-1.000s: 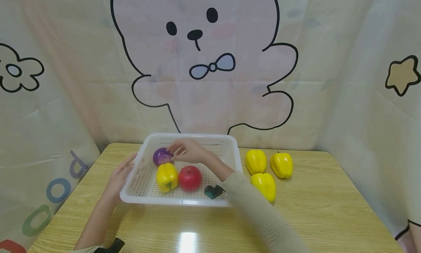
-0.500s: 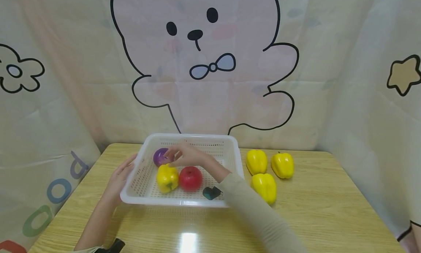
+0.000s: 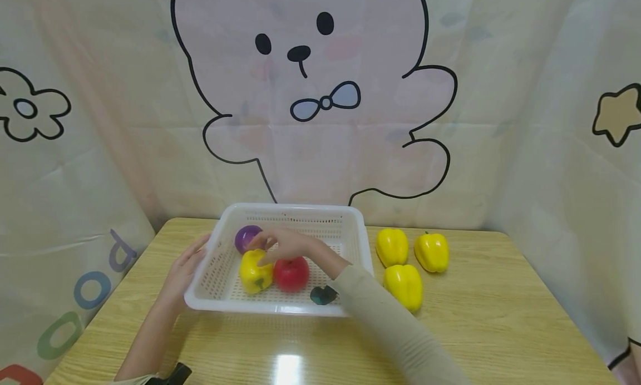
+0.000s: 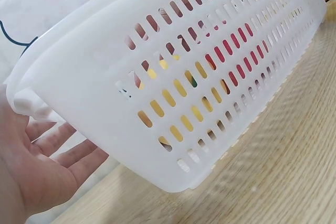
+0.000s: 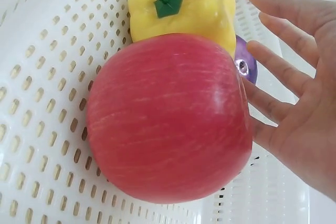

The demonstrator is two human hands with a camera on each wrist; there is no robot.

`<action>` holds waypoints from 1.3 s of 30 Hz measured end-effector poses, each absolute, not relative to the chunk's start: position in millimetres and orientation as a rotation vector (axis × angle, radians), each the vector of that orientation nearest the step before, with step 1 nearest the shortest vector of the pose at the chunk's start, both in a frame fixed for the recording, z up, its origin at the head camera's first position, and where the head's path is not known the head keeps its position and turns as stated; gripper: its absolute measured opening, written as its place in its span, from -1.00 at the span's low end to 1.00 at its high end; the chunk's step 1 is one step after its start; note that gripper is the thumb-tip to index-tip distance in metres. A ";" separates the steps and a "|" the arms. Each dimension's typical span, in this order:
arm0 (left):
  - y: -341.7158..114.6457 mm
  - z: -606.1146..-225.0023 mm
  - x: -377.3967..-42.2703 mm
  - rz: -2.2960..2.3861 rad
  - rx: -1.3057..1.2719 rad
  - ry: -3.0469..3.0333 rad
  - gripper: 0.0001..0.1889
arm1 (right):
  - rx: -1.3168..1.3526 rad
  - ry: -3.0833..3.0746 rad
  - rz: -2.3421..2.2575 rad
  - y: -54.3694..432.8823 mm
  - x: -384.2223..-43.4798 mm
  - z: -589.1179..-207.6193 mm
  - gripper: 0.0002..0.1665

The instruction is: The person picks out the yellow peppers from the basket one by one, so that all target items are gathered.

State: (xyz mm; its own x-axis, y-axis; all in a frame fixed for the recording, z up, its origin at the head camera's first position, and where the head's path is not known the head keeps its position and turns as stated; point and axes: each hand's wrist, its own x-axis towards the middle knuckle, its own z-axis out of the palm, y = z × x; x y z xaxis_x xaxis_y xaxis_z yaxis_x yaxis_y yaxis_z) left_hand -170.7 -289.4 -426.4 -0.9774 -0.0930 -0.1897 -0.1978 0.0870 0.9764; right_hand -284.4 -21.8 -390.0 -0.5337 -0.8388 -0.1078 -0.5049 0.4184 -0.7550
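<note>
A white perforated plastic basket (image 3: 280,307) holds a yellow bell pepper (image 3: 254,274), a red apple (image 3: 292,275) and a round purple fruit or vegetable (image 3: 246,237), all apparently toy-like and glossy. Over the basket my right hand (image 3: 290,243) hovers with spread, slightly bent fingers, close to the pepper and the purple piece. The right wrist view shows nothing gripped in that hand (image 5: 299,77); the apple sits large in front of it. My left hand (image 3: 182,274) rests against the basket's left end, its fingers (image 4: 79,161) extended along the outer wall below the rim.
Several bell peppers stand on the wooden table (image 3: 501,312) right of the basket: one yellow pepper (image 3: 392,247) at the back, another pepper (image 3: 432,252) farther right, a third pepper (image 3: 403,286) in front. A printed cloth curtain (image 3: 310,151) hangs behind the table.
My right hand has drawn slightly from the purple piece towards the yellow pepper, its thumb now in front of the pepper's top. The left hand and basket stay put.
</note>
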 end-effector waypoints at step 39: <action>-288.9 -427.8 -171.6 2.038 -0.312 2.263 -0.35 | -1.131 2.213 -0.803 -25.3 -284.5 -404.9 -0.17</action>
